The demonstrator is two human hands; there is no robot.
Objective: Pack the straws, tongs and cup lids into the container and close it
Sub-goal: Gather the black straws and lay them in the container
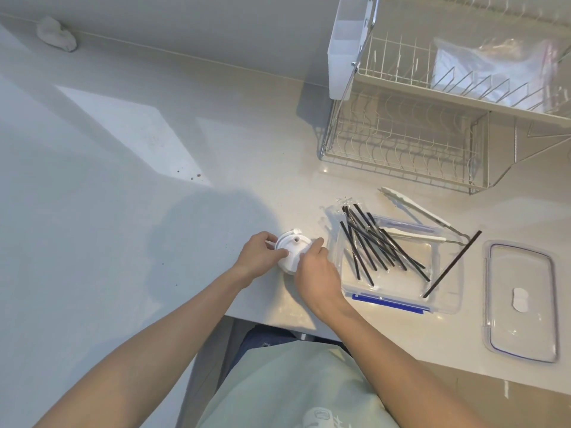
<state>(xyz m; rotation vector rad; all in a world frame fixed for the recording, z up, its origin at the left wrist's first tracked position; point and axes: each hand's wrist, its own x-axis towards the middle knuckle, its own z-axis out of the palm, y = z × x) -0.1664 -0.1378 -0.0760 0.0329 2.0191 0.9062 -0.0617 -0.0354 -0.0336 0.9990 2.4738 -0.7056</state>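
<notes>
A stack of white cup lids [293, 245] sits on the counter left of the clear container [445, 299]. My left hand [259, 254] grips the stack's left side and my right hand [315, 273] grips its right side. Several black straws [374, 242] lie inside the container, and one straw [451, 264] leans over its right rim. The pale tongs [417, 208] lie across the container's far edge, one arm reaching inside. The container's clear lid [522, 301] with a blue seal lies flat to the right.
A two-tier wire dish rack [404, 131] stands at the back right with a plastic bag [494, 66] on its upper tier. A white crumpled cloth [55, 34] lies at the far left by the wall. The counter's front edge runs just below the container.
</notes>
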